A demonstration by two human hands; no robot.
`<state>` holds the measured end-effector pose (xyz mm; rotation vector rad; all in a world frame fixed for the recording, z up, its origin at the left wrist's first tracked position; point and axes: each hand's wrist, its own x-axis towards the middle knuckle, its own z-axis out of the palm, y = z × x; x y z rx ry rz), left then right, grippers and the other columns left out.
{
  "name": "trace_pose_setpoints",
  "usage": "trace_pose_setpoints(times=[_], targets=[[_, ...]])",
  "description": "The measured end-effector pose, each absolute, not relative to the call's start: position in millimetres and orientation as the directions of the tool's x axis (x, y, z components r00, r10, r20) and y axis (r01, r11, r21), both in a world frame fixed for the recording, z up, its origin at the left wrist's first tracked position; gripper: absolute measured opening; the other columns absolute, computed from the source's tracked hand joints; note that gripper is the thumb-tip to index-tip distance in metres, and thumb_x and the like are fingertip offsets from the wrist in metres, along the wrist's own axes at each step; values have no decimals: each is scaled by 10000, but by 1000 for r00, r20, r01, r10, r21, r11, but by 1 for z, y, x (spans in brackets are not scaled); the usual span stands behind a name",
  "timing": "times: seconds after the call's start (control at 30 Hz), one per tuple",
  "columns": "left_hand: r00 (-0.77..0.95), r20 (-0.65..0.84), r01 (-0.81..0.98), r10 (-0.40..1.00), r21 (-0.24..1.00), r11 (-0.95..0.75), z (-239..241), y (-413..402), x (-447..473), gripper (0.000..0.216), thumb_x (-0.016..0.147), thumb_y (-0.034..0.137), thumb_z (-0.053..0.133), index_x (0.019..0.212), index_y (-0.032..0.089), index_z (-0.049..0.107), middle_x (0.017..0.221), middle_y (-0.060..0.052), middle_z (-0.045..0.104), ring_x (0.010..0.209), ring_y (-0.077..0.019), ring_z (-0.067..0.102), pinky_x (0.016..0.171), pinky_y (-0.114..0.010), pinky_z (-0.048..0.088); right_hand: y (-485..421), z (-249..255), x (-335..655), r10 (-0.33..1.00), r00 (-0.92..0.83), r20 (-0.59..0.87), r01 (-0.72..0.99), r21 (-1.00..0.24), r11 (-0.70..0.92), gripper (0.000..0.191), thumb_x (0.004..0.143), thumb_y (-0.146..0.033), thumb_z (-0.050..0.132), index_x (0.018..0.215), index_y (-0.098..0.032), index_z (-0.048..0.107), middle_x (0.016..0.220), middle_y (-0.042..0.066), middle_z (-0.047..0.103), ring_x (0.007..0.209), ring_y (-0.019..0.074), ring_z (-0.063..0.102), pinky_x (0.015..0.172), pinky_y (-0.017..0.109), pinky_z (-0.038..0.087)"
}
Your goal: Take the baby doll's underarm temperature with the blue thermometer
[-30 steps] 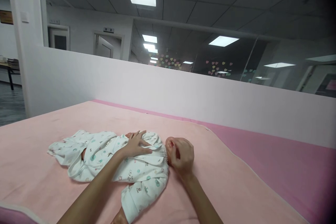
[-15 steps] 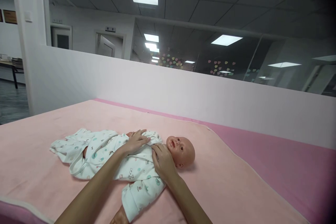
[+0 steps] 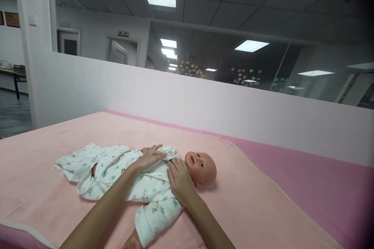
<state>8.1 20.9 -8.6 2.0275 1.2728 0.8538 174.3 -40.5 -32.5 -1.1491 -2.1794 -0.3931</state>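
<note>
A baby doll (image 3: 204, 168) lies on its back across the bed, its bald head to the right and its face turned up. It wears a white baby garment (image 3: 146, 190) with a small printed pattern. My left hand (image 3: 150, 158) rests over the doll's chest, its fingers stretched out along the cloth. Close by, my right hand (image 3: 180, 179) lies on the upper chest below the doll's chin, fingers extended and close together. The fingertips of both hands nearly meet near the collar. One doll hand (image 3: 133, 241) sticks out of the near sleeve.
Under the doll is a light pink sheet (image 3: 248, 210), laid over a darker pink mattress cover (image 3: 292, 163). A white half wall (image 3: 204, 101) with glass above runs along the far side. At far left stands a table (image 3: 11, 73) with stacked items.
My right hand has shifted very slightly to the left on the doll's upper chest. The left hand and the doll stay nearly the same.
</note>
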Motion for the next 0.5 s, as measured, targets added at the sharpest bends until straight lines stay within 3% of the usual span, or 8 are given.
trace_pose_setpoints(times=[0.2,0.5], targets=[[361,215,487,907,786,-380,-14,26,8,480,784,589,403,982,230,653,1412,3,318,1323,-240,211,1068,-373,228,-40,-34,174,632,-412,656,826,-24,563,302,879,-194,336,1117,-172,521,1090,94,576,1040,221,498,925,415,384],[362,151,469,920,823,-320,-7,20,7,518,746,611,431,1008,218,646,1434,9,270,1339,-245,146,1087,-335,144,-37,-38,175,558,-317,767,797,-103,595,242,850,-174,383,1035,-147,538,946,91,615,917,208,545,824,359,427]])
